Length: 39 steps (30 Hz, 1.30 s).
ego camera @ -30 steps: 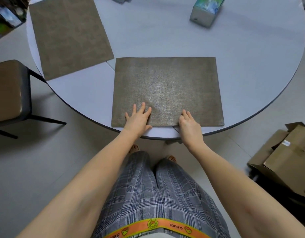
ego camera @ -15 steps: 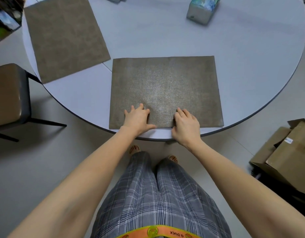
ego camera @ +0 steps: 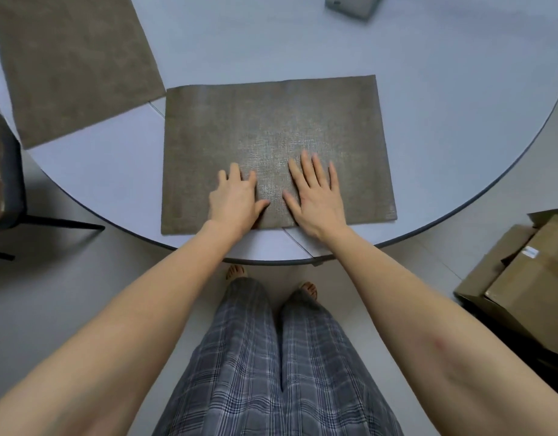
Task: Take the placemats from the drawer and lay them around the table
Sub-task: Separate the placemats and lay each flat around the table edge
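Observation:
A grey-brown woven placemat [ego camera: 271, 127] lies flat on the round pale table [ego camera: 444, 121], its near edge close to the table's rim. My left hand [ego camera: 235, 198] rests palm down on the mat's near middle with fingers straight. My right hand [ego camera: 317, 193] lies flat beside it, fingers spread on the mat. A second placemat [ego camera: 70, 61] of the same cloth lies at the table's left, turned at an angle, almost touching the first mat's far left corner.
A dark chair [ego camera: 4, 180] stands at the left by the table's rim. Cardboard boxes [ego camera: 529, 269] sit on the floor at the right. A grey box [ego camera: 353, 4] shows at the table's far edge. My legs stand close to the rim.
Both hands have slid further onto the mat from its near edge, and the right hand has flattened with fingers spread. The view has moved closer to the table.

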### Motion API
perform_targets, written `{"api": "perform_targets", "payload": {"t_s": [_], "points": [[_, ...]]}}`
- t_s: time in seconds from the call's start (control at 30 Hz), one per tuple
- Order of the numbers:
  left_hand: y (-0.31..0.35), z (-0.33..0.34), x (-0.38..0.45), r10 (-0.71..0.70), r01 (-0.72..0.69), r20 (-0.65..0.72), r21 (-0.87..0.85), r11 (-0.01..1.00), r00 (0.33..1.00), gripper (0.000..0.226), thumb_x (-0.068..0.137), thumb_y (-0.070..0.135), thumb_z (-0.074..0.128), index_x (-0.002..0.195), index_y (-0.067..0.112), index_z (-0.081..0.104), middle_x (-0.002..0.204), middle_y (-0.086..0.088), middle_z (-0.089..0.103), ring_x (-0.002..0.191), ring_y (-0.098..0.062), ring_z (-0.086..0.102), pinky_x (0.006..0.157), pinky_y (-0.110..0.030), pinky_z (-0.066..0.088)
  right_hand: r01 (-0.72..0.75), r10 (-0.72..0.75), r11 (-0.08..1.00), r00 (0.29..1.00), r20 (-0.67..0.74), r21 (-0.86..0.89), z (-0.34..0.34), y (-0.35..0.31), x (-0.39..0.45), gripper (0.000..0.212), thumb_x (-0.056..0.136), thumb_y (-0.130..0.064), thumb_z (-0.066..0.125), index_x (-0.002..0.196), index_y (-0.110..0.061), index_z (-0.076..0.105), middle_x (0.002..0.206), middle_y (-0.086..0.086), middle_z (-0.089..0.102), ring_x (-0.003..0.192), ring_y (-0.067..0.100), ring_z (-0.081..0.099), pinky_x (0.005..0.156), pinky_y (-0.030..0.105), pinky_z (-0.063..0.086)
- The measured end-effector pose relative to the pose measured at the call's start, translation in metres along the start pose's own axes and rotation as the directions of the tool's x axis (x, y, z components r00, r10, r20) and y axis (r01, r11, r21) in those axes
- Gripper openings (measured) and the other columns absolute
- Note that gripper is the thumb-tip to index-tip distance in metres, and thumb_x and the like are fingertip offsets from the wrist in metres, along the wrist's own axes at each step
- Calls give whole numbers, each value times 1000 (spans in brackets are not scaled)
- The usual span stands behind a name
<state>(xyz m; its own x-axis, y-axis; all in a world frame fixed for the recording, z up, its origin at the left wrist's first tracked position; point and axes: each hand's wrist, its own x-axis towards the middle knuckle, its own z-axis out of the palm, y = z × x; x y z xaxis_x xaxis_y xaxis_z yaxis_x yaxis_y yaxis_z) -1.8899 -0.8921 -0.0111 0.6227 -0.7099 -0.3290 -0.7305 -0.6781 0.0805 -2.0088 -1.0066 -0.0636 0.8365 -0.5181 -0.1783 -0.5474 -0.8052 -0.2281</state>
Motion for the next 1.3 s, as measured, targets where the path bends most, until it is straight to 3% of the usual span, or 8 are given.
{"api": "perform_targets", "payload": {"t_s": [0.1,0.2,0.63,0.87,0.97,1.03,1.17,1.3], "points": [[9,13,2,17,-16,-43,34,999,999,70,92,57,45,141,7,36,158,-14,15,147,-35,7,110,-63,22,11,-12,999,1000,-10,-44,9,7,-11,67,94,-56,11,153,-24,4,161,5,-1,149,24,-3,120,47,-1],[15,31,0,-47,48,18,-26,999,999,81,93,67,24,155,21,1,161,-7,-16,147,-36,-15,109,-69,-3,-9,8,1000,1000,-7,-22,12,5,-19,66,96,-55,14,153,-25,3,161,5,-1,149,24,-4,120,48,-1],[12,52,-9,-62,65,36,-120,991,997,68,97,61,15,152,34,-14,158,-2,-27,144,-33,-26,109,-67,-13,22,-23,999,999,-37,-37,6,1,-20,60,98,-47,19,152,-21,14,161,6,9,149,23,5,121,43,2],[15,51,-6,-63,66,39,-94,993,997,68,97,59,18,153,31,-9,160,-6,-20,145,-37,-22,107,-69,-11,-184,183,983,982,-55,-24,0,71,-64,60,98,-49,15,153,-27,7,161,1,2,149,18,-1,121,37,-2],[20,36,-4,-78,78,7,-87,993,997,57,99,48,29,151,25,21,160,-15,9,146,-40,3,109,-69,-4,-364,364,931,930,-48,-7,-7,80,-77,60,101,-46,18,153,-21,4,161,4,-2,149,20,-4,121,41,-2],[21,22,3,-51,46,-105,-55,997,993,40,99,38,36,132,19,47,143,-18,37,134,-38,31,111,-68,7,-454,453,891,886,-97,18,-15,73,-68,60,101,-42,22,153,-13,8,161,10,1,149,23,-3,122,42,-1],[18,-1,46,42,-53,-232,-41,998,972,33,99,31,39,117,13,60,121,-14,56,114,-34,49,110,-48,29,-157,173,982,972,-161,108,-34,45,5,59,100,-35,32,151,-8,19,159,14,10,148,26,6,121,37,1],[25,-4,99,54,-86,-230,-129,988,972,53,100,37,36,149,17,31,155,-12,29,145,-30,21,119,-49,8,-45,53,995,994,-93,86,-37,31,88,58,101,-37,31,151,-11,15,160,11,6,149,23,3,119,34,-2]]}}
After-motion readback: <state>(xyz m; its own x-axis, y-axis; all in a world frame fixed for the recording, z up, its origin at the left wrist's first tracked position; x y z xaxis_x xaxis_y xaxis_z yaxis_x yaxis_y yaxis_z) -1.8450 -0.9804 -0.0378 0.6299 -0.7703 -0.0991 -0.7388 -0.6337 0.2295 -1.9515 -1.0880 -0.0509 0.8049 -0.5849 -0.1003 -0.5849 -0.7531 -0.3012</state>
